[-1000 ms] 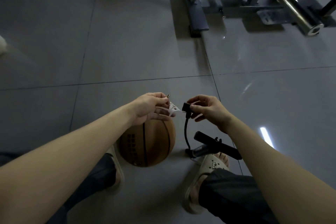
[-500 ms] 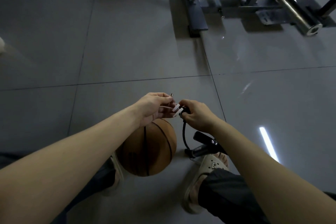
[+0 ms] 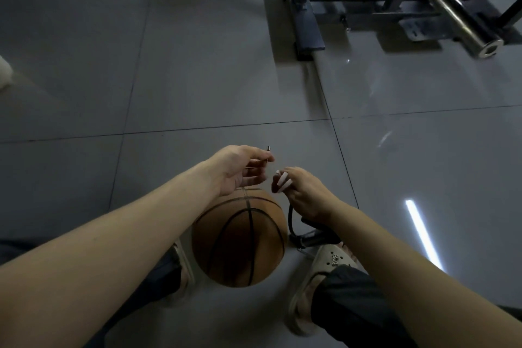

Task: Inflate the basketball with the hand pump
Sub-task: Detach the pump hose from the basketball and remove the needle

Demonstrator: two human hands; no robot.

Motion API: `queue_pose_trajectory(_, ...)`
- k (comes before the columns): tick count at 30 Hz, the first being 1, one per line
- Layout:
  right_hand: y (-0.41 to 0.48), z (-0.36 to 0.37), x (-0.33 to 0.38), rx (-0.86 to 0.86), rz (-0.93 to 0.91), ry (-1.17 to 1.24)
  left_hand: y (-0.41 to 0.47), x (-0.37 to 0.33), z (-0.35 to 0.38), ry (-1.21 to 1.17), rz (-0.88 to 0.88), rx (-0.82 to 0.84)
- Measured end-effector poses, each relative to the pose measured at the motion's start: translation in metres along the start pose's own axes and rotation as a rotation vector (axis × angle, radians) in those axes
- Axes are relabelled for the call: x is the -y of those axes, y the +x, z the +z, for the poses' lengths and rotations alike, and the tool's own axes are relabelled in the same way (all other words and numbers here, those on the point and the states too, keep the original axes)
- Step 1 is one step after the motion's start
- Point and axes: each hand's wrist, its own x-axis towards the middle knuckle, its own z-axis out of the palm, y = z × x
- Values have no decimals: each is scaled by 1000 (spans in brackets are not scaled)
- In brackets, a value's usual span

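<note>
Needle in one hand, hose end in the other, ball waiting between the feet.

From my feed, the left hand (image 3: 240, 171) pinches a thin metal needle (image 3: 267, 154) between thumb and fingertip, the other fingers loosely curled and apart. The right hand (image 3: 306, 195) is closed around the top of the black hose (image 3: 290, 219), with small white pieces (image 3: 282, 182) sticking out of its grip; I think they're a holder, but it's too dim to be sure. The hands are near, not touching. The basketball (image 3: 240, 237) sits on the grey tiled floor (image 3: 197, 79) under the left hand, with the hand pump (image 3: 313, 237) lying just beside it by the right sandal (image 3: 319, 277).
</note>
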Motion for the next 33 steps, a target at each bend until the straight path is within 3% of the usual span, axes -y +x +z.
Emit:
queue_pose_trajectory(15,-1,-13,1,91,-201,-407,-8,-15,-5,454,79,156)
queue_pose_trajectory(33,-2,-15,5,72,-215,-464,-3,-8,-6,385,45,130)
